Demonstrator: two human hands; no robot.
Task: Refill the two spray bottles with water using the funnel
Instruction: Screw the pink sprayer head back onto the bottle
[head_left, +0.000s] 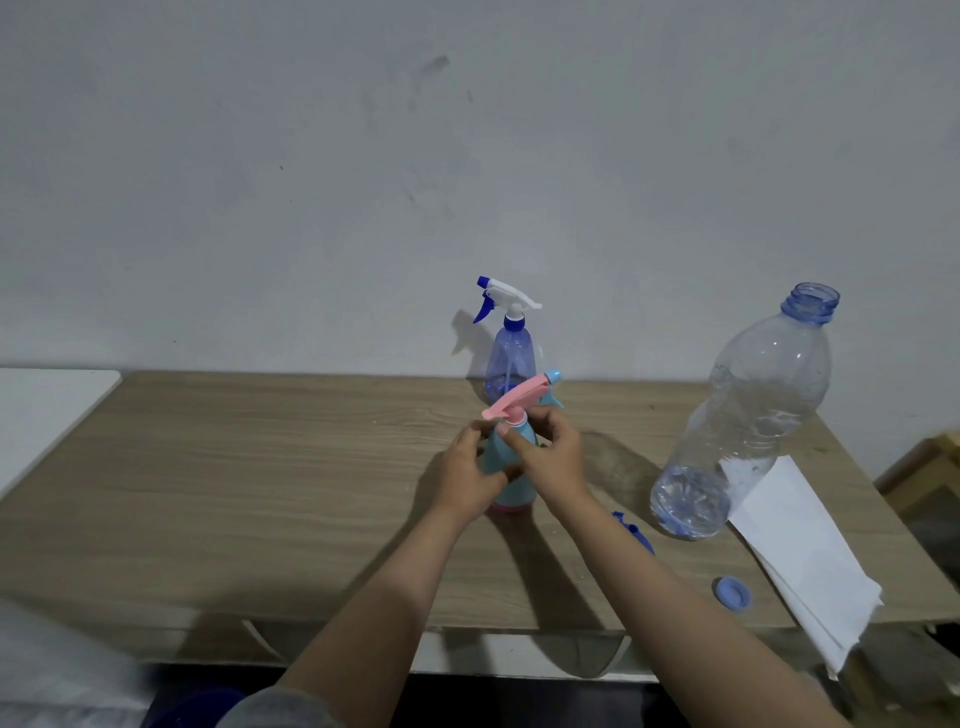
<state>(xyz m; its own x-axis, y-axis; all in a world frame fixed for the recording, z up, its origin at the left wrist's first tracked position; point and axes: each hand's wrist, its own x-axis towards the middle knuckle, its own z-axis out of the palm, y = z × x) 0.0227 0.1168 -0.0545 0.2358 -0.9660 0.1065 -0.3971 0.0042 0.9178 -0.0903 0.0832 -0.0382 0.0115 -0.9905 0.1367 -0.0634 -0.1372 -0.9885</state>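
A light-blue spray bottle (511, 491) with a pink base and pink trigger head (517, 399) stands mid-table. My left hand (467, 470) grips its body. My right hand (550, 449) pinches the collar just under the pink head. Behind it, by the wall, stands a translucent blue spray bottle (510, 358) with a white and blue trigger head. At the right a large clear water bottle (748, 415) stands uncapped, with a little water at its bottom. A dark blue object (631, 530), perhaps the funnel, lies mostly hidden behind my right forearm.
The wooden table (260, 467) runs to the wall. A blue bottle cap (732, 592) lies near the front edge at right. White folded paper (800, 551) overhangs the right front corner. A white surface (47, 405) adjoins at left.
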